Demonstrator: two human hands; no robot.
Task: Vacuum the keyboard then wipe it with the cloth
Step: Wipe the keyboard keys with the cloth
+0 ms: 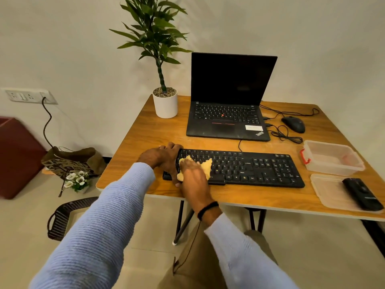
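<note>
Currently: right hand [194, 174] flat on yellow cloth [206, 164], pressing it onto left part of keyboard [250, 167]; left hand [166, 157] grips keyboard's left end. Keyboard near desk [145, 132] front edge, before laptop [227, 119]. Black vacuum [362, 193] on lid [331, 192], far right.

My right hand [193, 178] is blurred and covers most of the cloth [207, 164]. My left hand [164, 157] hides one end of the keyboard [250, 167] — the left.

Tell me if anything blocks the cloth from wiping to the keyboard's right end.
Nothing visible does. The right hand presses the cloth on the left part of the keyboard, and the keys to its right lie bare to the far end. The left hand grips the left end, aside.
</note>
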